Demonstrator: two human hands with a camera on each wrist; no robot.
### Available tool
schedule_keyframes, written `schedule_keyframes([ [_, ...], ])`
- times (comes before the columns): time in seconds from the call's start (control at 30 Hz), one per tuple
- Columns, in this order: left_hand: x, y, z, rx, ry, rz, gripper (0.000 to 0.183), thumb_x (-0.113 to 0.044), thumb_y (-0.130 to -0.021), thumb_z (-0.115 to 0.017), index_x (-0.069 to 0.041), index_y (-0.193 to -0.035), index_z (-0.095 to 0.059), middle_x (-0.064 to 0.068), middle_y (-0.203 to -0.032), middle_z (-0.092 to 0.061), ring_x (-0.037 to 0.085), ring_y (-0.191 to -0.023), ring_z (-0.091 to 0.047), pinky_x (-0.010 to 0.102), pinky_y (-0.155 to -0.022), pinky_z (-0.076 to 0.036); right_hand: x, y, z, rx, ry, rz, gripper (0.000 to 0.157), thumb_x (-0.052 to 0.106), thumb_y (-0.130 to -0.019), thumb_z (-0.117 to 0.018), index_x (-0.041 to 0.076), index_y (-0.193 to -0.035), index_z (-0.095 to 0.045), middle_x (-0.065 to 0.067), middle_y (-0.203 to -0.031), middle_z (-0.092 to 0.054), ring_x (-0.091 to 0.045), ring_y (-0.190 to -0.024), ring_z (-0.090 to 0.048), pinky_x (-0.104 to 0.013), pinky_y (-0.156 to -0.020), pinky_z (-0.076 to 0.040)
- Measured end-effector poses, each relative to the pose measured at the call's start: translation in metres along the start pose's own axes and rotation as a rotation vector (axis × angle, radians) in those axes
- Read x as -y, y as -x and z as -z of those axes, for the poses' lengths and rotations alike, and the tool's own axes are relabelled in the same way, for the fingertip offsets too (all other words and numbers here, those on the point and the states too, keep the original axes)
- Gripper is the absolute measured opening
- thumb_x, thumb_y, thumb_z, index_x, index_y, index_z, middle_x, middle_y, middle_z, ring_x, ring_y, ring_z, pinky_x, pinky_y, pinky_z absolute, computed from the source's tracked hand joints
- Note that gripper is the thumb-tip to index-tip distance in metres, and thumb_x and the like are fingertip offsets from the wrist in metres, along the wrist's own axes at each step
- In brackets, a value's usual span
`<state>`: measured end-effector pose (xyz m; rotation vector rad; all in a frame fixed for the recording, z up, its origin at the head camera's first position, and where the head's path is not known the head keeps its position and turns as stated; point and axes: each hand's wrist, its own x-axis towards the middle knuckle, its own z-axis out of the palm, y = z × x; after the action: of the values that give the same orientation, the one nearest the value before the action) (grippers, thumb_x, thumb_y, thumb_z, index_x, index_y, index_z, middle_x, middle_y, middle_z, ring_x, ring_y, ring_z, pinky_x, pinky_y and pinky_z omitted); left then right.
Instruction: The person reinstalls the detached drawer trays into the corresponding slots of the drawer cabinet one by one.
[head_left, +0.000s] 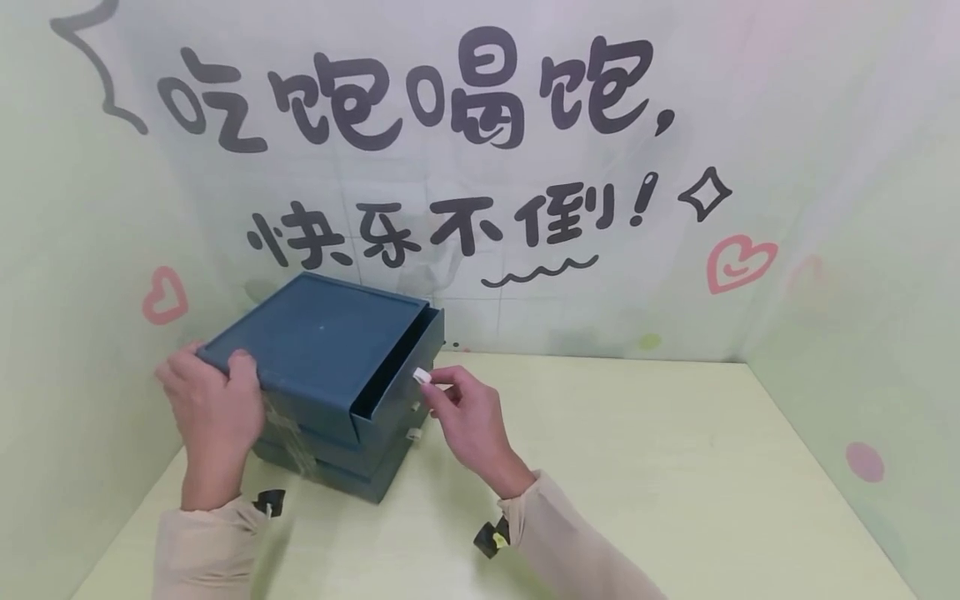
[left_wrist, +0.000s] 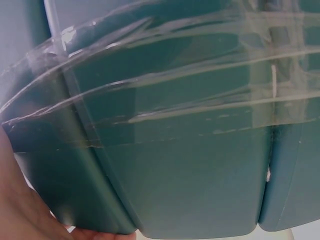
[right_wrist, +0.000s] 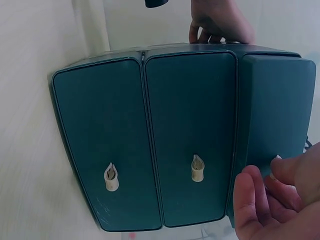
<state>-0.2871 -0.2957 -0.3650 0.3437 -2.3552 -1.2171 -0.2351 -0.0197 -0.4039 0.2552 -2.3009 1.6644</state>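
Observation:
A blue-green drawer cabinet (head_left: 315, 325) with three stacked drawers stands on the table. Its top drawer (right_wrist: 282, 105) sticks out a little, with a dark gap behind the front. My right hand (head_left: 468, 417) pinches the white pull tab (head_left: 422, 376) of that drawer between thumb and fingers. At the cabinet's left top corner, my left hand (head_left: 217, 408) grips the edge, its thumb on the top and its fingers round the far side. The middle drawer (right_wrist: 192, 110) and the bottom drawer (right_wrist: 100, 120) are closed, each with a pale tab.
Clear tape (left_wrist: 190, 90) runs across the cabinet's side. The pale table (head_left: 637, 467) extends to the right. Behind it hangs a printed backdrop (head_left: 600, 308) with dark lettering, and light panels flank both sides.

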Motion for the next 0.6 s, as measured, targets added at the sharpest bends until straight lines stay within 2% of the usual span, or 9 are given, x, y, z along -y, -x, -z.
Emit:
schedule_keyframes([
  [0.13,0.001,0.000,0.001,0.006,0.003,0.006,0.057,-0.033,-0.094,-0.036,-0.001,-0.140,-0.026,0.025,-0.134,-0.025,0.042,-0.103,-0.035,0.047,-0.079,-0.028,0.001,-0.003,-0.004,0.005,0.019,0.016,0.019,0.022,-0.097,-0.065,0.015,-0.113,-0.069,-0.013,-0.091,-0.074,-0.023,-0.073,-0.067,-0.021,-0.050,-0.043],
  [0.3,0.001,0.000,0.000,0.002,0.023,-0.002,0.057,-0.031,-0.093,-0.035,0.000,-0.140,-0.026,0.025,-0.134,-0.025,0.043,-0.104,-0.033,0.053,-0.087,-0.029,0.003,-0.007,-0.007,0.017,0.054,0.039,0.018,0.022,-0.097,-0.064,0.015,-0.113,-0.069,-0.010,-0.086,-0.074,-0.007,-0.065,-0.060,-0.020,-0.050,-0.043],
  [0.6,0.002,-0.001,-0.002,0.008,0.023,-0.016,0.056,-0.030,-0.094,-0.035,0.001,-0.139,-0.025,0.025,-0.134,-0.024,0.042,-0.103,-0.033,0.051,-0.086,-0.028,0.003,-0.011,-0.011,0.024,0.052,0.021,0.019,0.021,-0.097,-0.064,0.012,-0.113,-0.068,-0.012,-0.091,-0.074,-0.002,-0.066,-0.065,-0.018,-0.051,-0.044],
])
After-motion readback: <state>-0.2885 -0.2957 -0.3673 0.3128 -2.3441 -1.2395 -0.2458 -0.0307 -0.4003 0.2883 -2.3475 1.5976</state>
